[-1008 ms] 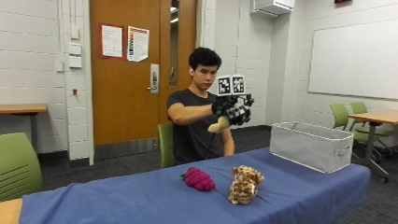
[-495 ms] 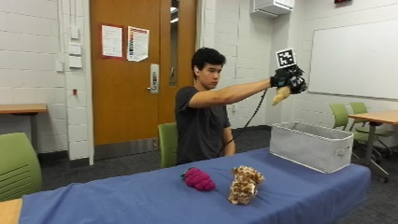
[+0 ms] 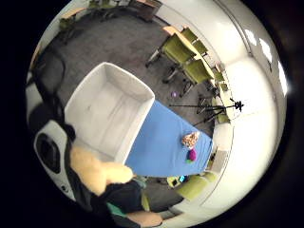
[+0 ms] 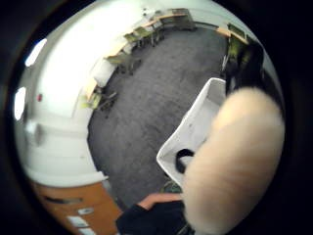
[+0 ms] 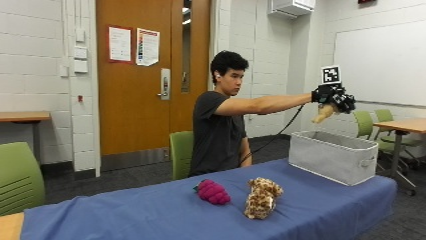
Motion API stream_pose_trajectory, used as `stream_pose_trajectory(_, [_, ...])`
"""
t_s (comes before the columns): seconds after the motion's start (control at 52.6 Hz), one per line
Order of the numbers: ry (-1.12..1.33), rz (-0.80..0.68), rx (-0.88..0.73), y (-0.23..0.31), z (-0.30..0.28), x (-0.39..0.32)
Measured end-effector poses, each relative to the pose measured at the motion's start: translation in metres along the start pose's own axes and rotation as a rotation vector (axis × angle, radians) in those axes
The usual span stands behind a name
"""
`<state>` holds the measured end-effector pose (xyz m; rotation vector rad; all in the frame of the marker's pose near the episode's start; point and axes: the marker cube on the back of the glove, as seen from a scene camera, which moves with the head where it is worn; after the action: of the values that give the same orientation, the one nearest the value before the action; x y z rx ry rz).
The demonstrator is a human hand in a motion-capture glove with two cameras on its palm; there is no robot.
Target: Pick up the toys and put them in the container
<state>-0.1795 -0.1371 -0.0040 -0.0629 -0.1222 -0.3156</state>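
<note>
High above the gray container (image 5: 333, 156), the gloved right hand (image 5: 335, 99) is closed around a cream plush toy (image 5: 323, 114), which dangles from the fingers at the end of an outstretched arm. The palm views look down into the open bin, the toy hanging over its near end by the wall rather than its middle. A clean drop would call for carrying the hand a little farther over the bin's center and lowering it before letting go, so the toy does not glance off the rim. On the blue-covered surface (image 5: 133, 215), a pink plush toy (image 5: 213, 192) and a spotted plush toy (image 5: 261, 198) lie side by side, well apart from the container, waiting to be collected.
</note>
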Motion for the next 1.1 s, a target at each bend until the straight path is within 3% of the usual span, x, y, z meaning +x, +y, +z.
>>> stream_pose_trajectory(0.095, [0.091,0.001,-0.094,0.003,0.013,0.018])
stream_pose_trajectory(0.152, [0.060,-0.022,-0.086,0.005,0.011,0.020])
stream_pose_trajectory(0.247, [0.204,-0.086,-0.058,0.012,0.008,0.046])
stream_pose_trajectory(0.381, [0.049,-0.088,0.003,0.036,-0.009,-0.039])
stream_pose_trajectory(0.438, [0.125,-0.050,0.014,0.043,-0.014,-0.011])
stream_pose_trajectory(0.495, [0.030,-0.113,0.022,0.058,-0.026,0.005])
stream_pose_trajectory(0.571, [0.187,0.045,0.053,0.067,-0.030,0.068])
stream_pose_trajectory(0.647, [0.139,0.021,0.054,0.087,-0.038,0.105])
stream_pose_trajectory(0.799, [0.220,0.173,0.067,0.115,-0.038,0.212])
stream_pose_trajectory(0.97, [0.203,0.276,0.060,0.152,-0.012,0.331])
stream_pose_trajectory(1.104, [0.182,0.332,0.023,0.170,0.022,0.382])
